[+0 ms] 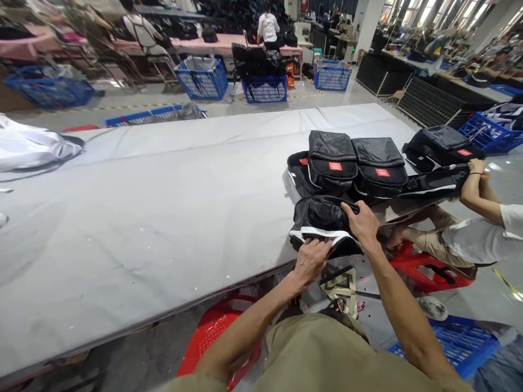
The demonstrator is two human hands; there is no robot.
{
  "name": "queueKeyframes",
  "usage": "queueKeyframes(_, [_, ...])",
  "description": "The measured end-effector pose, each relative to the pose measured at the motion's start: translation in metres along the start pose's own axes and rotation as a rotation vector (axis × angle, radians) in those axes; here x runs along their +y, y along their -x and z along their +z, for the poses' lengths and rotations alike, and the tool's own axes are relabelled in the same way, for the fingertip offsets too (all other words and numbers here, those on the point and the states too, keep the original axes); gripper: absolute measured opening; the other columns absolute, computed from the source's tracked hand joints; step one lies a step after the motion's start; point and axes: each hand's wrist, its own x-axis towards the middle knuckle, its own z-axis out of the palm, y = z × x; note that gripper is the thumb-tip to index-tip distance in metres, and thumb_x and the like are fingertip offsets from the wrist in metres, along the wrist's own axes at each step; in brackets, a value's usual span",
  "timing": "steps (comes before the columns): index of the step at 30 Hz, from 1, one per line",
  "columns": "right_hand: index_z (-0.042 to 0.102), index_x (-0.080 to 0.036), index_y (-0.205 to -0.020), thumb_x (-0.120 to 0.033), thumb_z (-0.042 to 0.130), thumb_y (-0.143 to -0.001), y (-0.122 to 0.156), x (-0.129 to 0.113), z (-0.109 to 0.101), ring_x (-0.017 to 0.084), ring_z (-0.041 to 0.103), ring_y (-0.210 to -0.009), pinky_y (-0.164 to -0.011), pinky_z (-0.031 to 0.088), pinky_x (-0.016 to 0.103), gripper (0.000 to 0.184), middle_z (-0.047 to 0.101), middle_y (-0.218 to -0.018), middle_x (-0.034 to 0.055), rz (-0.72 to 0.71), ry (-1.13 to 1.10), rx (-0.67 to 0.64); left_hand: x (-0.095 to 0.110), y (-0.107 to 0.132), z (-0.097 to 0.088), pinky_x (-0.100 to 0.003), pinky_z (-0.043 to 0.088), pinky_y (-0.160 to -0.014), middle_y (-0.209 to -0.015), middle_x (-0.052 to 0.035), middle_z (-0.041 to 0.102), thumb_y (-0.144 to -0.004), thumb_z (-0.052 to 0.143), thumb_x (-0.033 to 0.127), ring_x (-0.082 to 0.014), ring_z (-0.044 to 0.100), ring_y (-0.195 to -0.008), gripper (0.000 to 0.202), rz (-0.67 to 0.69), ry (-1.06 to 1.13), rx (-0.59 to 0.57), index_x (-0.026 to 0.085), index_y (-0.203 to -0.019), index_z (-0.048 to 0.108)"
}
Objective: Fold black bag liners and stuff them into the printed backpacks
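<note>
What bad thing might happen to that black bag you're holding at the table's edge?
The black bag sits at the table edge, gripped by the left hand and right hand; if they loosen, it may slip to the floor. Pulling it might also drag the stacked bags close behind it off their pile.

Bright hall: even overhead light plus daylight from windows (433, 10) top right, blown out w/ glare. Table (163, 207) has a soft sheen, and there's a short soft shadow left of the stacked bags (355, 163). The bag (322, 218) I'm gripping is so black its folds barely read. Wide-angle lens bends the edges; bg is soft.
</note>
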Motion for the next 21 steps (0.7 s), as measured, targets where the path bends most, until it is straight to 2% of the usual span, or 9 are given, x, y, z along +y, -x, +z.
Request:
queueKeyframes(2, [0.075,-0.025,-0.109,-0.077,0.06,-0.104,-0.016,-0.002,-0.003,0.03,0.074,-0.103,-0.076,0.035,0.033,0.054,0.082,-0.111,0.0095,0.01,0.027,-0.066,-0.014,0.026,-0.003,-0.039,0.048,-0.075,-0.083,-0.0029,0.074,-0.111,0.051,0.013,-0.0224,0.066,-0.079,0.032,0.262,0.025,-0.151,0.014,-0.14,0.065])
queueKeyframes(3, [0.076,-0.025,-0.109,-0.076,0.06,-0.104,-0.023,-0.004,-0.003,0.03,0.074,-0.103,-0.075,0.035,0.033,0.053,0.083,-0.111,0.0102,0.01,0.039,-0.089,-0.022,0.04,-0.004,-0.039,0.048,-0.074,-0.083,-0.0031,0.073,-0.109,0.05,0.01,-0.0219,0.065,-0.078,0.035,0.355,0.042,-0.21,0.011,-0.142,0.063])
queueKeyframes(4, [0.076,-0.025,-0.109,-0.075,0.059,-0.105,-0.029,-0.007,-0.002,0.03,0.074,-0.104,-0.076,0.036,0.033,0.053,0.083,-0.112,0.011,0.002,0.049,-0.095,-0.03,0.053,-0.004,-0.039,0.048,-0.073,-0.083,-0.0035,0.073,-0.108,0.051,0.007,-0.0215,0.064,-0.077,0.036,0.387,0.042,-0.251,0.009,-0.141,0.062])
queueKeyframes(7, [0.075,-0.023,-0.111,-0.074,0.052,-0.109,-0.041,-0.019,0.006,0.03,0.074,-0.107,-0.079,0.039,0.033,0.056,0.083,-0.115,0.0131,-0.042,0.068,-0.058,-0.049,0.076,-0.004,-0.038,0.05,-0.075,-0.083,-0.0044,0.073,-0.106,0.049,0.001,-0.0212,0.064,-0.077,0.037,0.394,0.006,-0.307,0.007,-0.14,0.061])
queueKeyframes(12, [0.073,-0.022,-0.114,-0.071,0.049,-0.112,-0.052,-0.022,0.014,0.028,0.074,-0.11,-0.082,0.042,0.033,0.055,0.083,-0.115,0.0125,-0.069,0.079,-0.028,-0.058,0.08,-0.011,-0.037,0.052,-0.077,-0.084,-0.0032,0.073,-0.107,0.045,0.003,-0.021,0.065,-0.079,0.045,0.368,0.074,-0.319,0.012,-0.149,0.058])
queueKeyframes(16, [0.071,-0.021,-0.114,-0.066,0.05,-0.114,-0.049,-0.029,0.017,0.025,0.074,-0.11,-0.081,0.041,0.032,0.049,0.081,-0.118,0.0099,-0.068,0.071,0.02,-0.054,0.067,-0.036,-0.039,0.054,-0.08,-0.087,-0.0046,0.074,-0.104,0.056,0.009,-0.024,0.067,-0.085,0.039,0.147,-0.018,-0.395,0.018,-0.14,0.069])
queueKeyframes(19, [0.069,-0.02,-0.115,-0.064,0.051,-0.115,-0.035,-0.048,0.024,0.024,0.072,-0.108,-0.081,0.04,0.032,0.047,0.08,-0.118,0.0104,-0.081,0.099,0.05,-0.034,0.028,-0.052,-0.046,0.056,-0.096,-0.124,-0.0143,0.078,-0.102,0.063,0.016,-0.031,0.071,-0.114,0.043,-0.037,-0.102,-0.381,0.019,-0.145,0.068])
queueKeyframes(21, [0.068,-0.02,-0.116,-0.065,0.047,-0.116,-0.025,-0.06,0.03,0.024,0.071,-0.107,-0.08,0.04,0.031,0.049,0.079,-0.117,0.0111,-0.103,0.112,0.073,-0.012,-0.004,-0.05,-0.046,0.057,-0.101,-0.136,-0.0178,0.076,-0.104,0.062,0.02,-0.0328,0.071,-0.124,0.051,-0.117,-0.095,-0.371,0.017,-0.155,0.06])
